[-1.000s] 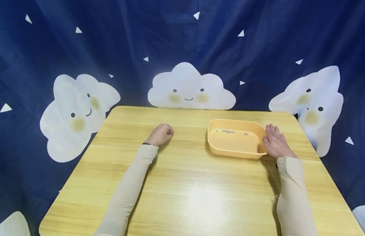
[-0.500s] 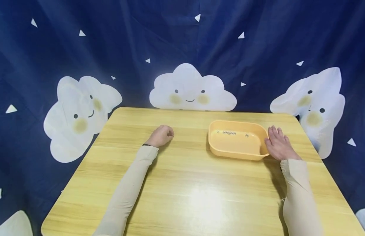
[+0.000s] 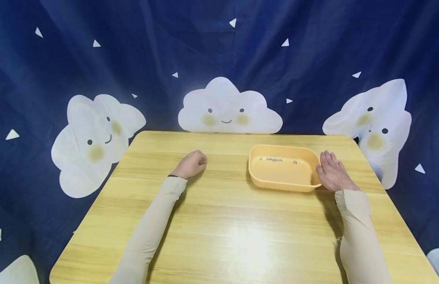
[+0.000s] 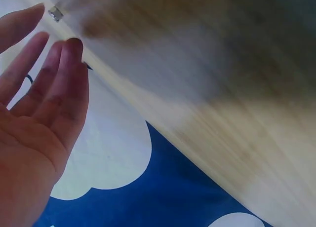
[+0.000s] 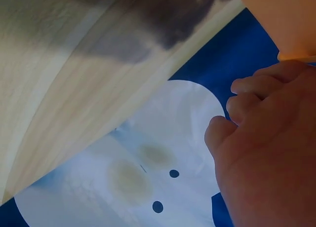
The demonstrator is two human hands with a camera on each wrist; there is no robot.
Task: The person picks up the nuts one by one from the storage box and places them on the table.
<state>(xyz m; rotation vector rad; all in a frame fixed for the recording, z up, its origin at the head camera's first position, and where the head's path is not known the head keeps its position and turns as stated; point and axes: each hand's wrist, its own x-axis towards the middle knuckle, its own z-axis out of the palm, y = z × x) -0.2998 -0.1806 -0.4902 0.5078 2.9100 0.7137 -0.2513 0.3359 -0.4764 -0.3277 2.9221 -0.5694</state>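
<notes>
On the left of the table my left hand [image 3: 190, 163] is loosely curled, back up, low over the wood. In the left wrist view its fingers are bent with a gap between thumb and fingertips. A small shiny silvery block [image 4: 55, 14] shows right at the fingertips, not pinched; in the head view the hand hides it. My right hand [image 3: 333, 173] rests with straight fingers against the right end of a shallow yellow-orange plastic box [image 3: 276, 184]. Several small shiny clear pieces [image 3: 274, 160] lie in the box along its far side.
The pale wooden table [image 3: 219, 221] has rounded corners and a bright glare spot near the front. Behind it hangs a dark blue curtain [image 3: 205, 35] with white clouds. The box stands right of the middle, near the back edge.
The head view shifts slightly. Both hands keep nearly the same places, the right one staying at the box's end. The box and its pieces stay put.
</notes>
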